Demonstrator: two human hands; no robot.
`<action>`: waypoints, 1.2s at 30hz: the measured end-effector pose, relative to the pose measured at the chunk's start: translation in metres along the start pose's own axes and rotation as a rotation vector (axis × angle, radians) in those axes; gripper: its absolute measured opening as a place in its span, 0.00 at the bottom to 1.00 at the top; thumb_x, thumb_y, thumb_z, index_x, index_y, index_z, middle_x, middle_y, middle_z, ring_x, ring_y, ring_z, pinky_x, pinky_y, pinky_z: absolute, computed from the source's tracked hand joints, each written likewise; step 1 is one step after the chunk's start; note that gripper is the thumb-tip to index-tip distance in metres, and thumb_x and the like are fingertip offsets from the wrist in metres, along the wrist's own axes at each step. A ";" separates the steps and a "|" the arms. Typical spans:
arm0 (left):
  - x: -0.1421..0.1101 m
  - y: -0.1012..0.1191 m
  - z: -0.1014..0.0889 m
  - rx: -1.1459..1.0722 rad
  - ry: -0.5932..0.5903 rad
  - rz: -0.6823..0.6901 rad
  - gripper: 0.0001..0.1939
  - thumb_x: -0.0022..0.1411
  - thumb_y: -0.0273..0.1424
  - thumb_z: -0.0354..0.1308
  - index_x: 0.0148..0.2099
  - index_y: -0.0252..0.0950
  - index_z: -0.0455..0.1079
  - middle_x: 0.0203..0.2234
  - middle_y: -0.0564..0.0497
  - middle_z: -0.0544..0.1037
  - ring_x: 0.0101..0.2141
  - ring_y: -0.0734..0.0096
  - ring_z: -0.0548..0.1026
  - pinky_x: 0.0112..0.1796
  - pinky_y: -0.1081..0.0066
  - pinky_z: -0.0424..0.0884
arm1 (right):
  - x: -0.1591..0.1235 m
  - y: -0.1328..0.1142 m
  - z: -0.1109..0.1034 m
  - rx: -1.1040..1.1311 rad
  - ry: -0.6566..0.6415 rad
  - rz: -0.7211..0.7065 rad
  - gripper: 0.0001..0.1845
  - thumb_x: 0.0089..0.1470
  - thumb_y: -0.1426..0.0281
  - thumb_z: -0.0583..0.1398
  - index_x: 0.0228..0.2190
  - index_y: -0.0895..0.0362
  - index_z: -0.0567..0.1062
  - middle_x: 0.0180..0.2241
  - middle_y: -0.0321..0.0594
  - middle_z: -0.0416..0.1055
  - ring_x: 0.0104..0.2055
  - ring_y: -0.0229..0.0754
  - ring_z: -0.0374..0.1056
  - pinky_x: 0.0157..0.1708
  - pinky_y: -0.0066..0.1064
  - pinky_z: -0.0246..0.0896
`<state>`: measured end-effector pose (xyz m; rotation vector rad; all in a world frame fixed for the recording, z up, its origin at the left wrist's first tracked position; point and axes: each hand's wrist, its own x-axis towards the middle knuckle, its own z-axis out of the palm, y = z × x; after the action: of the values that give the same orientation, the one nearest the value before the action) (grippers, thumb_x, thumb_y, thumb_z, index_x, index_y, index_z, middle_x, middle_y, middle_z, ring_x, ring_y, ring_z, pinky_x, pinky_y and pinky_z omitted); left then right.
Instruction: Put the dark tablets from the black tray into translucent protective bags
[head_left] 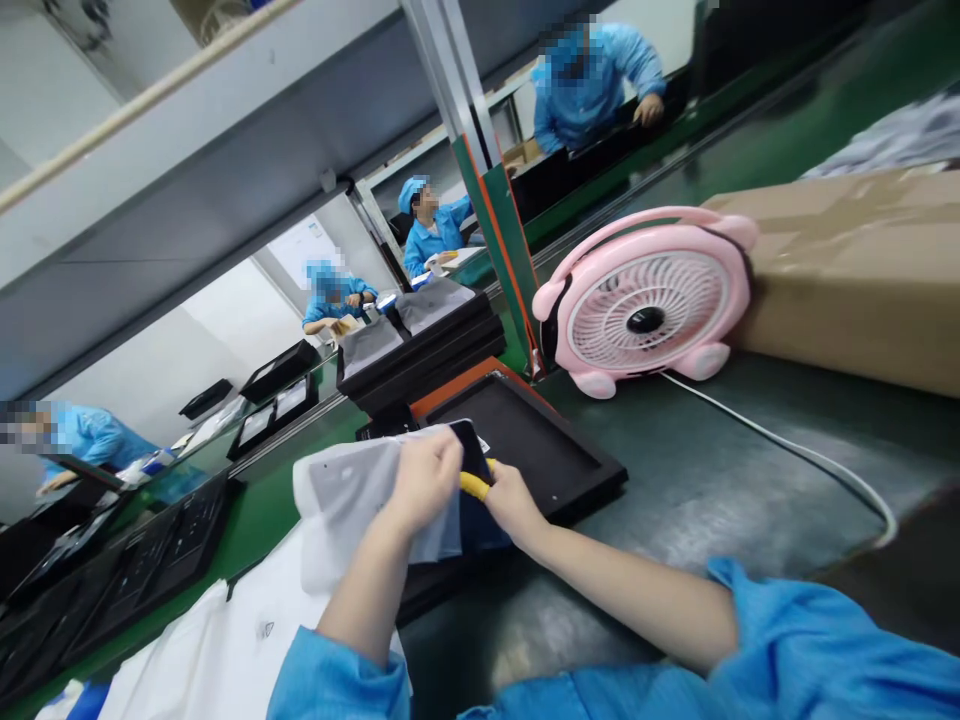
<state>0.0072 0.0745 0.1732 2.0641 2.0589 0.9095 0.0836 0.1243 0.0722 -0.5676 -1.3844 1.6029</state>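
Observation:
My left hand [424, 480] grips a thin white translucent bag [349, 500] by its upper edge. A flat black device [471, 450] sticks out of the bag's mouth. My right hand [510, 500], with a yellow finger cot on one finger, pinches the device's lower edge. Both hands hover over a black tray [555, 450] that lies on the dark bench top. Both forearms wear blue sleeves pushed up.
A pink desk fan [649, 300] stands behind the tray, its white cord [795, 450] trailing right. A cardboard box [855, 270] lies beside it. Stacked black trays [420, 350] sit behind. White bags [225, 630] lie at lower left. Several people in blue work along the line.

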 end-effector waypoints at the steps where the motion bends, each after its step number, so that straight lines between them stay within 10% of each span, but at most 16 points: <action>1: -0.001 0.003 0.006 0.048 -0.100 0.025 0.13 0.54 0.28 0.43 0.19 0.36 0.48 0.15 0.57 0.55 0.19 0.78 0.54 0.24 0.75 0.54 | 0.000 0.002 0.002 0.002 -0.027 -0.016 0.16 0.36 0.56 0.61 0.19 0.57 0.70 0.23 0.39 0.72 0.30 0.47 0.69 0.30 0.37 0.65; 4: -0.007 0.002 0.005 0.114 -0.302 0.092 0.13 0.56 0.27 0.43 0.20 0.36 0.54 0.15 0.56 0.59 0.19 0.77 0.57 0.26 0.75 0.57 | -0.002 0.006 0.006 0.035 -0.081 0.008 0.15 0.39 0.58 0.59 0.17 0.58 0.69 0.20 0.38 0.70 0.28 0.45 0.68 0.30 0.35 0.64; 9: -0.002 -0.022 -0.067 0.125 0.071 0.021 0.17 0.48 0.39 0.56 0.40 0.36 0.66 0.37 0.46 0.71 0.41 0.62 0.67 0.40 0.68 0.63 | 0.007 -0.010 -0.002 0.041 -0.132 0.066 0.14 0.35 0.62 0.63 0.23 0.59 0.73 0.21 0.35 0.71 0.28 0.43 0.67 0.30 0.32 0.64; 13: -0.002 -0.033 -0.100 0.060 -0.304 -0.350 0.16 0.40 0.40 0.62 0.28 0.34 0.69 0.23 0.50 0.72 0.29 0.63 0.70 0.28 0.71 0.64 | 0.028 -0.044 -0.019 -0.081 -0.267 -0.019 0.19 0.35 0.58 0.64 0.27 0.61 0.74 0.24 0.38 0.71 0.30 0.44 0.68 0.31 0.32 0.64; 15: -0.009 -0.035 -0.096 -0.042 -0.345 -0.396 0.16 0.42 0.42 0.60 0.25 0.33 0.67 0.20 0.52 0.70 0.24 0.67 0.68 0.24 0.74 0.62 | 0.038 -0.061 -0.028 -0.106 -0.313 -0.115 0.26 0.38 0.53 0.61 0.34 0.61 0.73 0.30 0.42 0.72 0.34 0.44 0.68 0.35 0.34 0.64; 19: -0.027 -0.040 -0.078 -0.083 -0.014 -0.406 0.17 0.43 0.42 0.58 0.24 0.32 0.67 0.18 0.53 0.70 0.22 0.70 0.67 0.24 0.75 0.61 | 0.050 -0.079 -0.044 -0.292 -0.480 -0.554 0.35 0.44 0.49 0.56 0.48 0.59 0.66 0.53 0.51 0.58 0.56 0.49 0.54 0.54 0.44 0.49; 22: -0.038 -0.049 -0.071 -0.132 0.145 -0.430 0.17 0.42 0.42 0.59 0.26 0.31 0.68 0.19 0.53 0.71 0.24 0.69 0.68 0.26 0.74 0.63 | 0.055 -0.084 -0.056 -0.723 -0.614 -0.821 0.22 0.43 0.56 0.61 0.37 0.58 0.74 0.58 0.49 0.50 0.62 0.53 0.37 0.58 0.48 0.36; 25: -0.046 -0.059 -0.069 -0.192 0.207 -0.467 0.18 0.40 0.42 0.60 0.26 0.31 0.69 0.19 0.52 0.72 0.24 0.68 0.69 0.27 0.73 0.64 | 0.070 -0.099 -0.078 -0.919 -0.587 -0.972 0.10 0.47 0.64 0.60 0.23 0.57 0.75 0.55 0.45 0.56 0.61 0.50 0.42 0.57 0.45 0.40; 30: -0.051 -0.070 -0.062 -0.269 0.324 -0.562 0.21 0.38 0.45 0.61 0.28 0.30 0.70 0.21 0.50 0.74 0.25 0.67 0.71 0.26 0.73 0.65 | 0.094 -0.134 -0.113 -0.872 -0.309 -1.013 0.10 0.48 0.64 0.58 0.24 0.58 0.72 0.48 0.47 0.65 0.54 0.46 0.57 0.53 0.43 0.52; 36: -0.044 -0.066 -0.049 -0.355 0.379 -0.528 0.22 0.37 0.45 0.62 0.29 0.30 0.71 0.22 0.49 0.75 0.25 0.67 0.72 0.26 0.74 0.66 | 0.077 -0.100 -0.074 -0.881 -0.420 -0.913 0.31 0.40 0.60 0.64 0.46 0.59 0.66 0.53 0.52 0.58 0.55 0.48 0.55 0.51 0.41 0.56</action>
<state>-0.0697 0.0226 0.1683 1.1547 2.2294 1.4935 0.1401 0.2239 0.1630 -0.0078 -2.2268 0.3309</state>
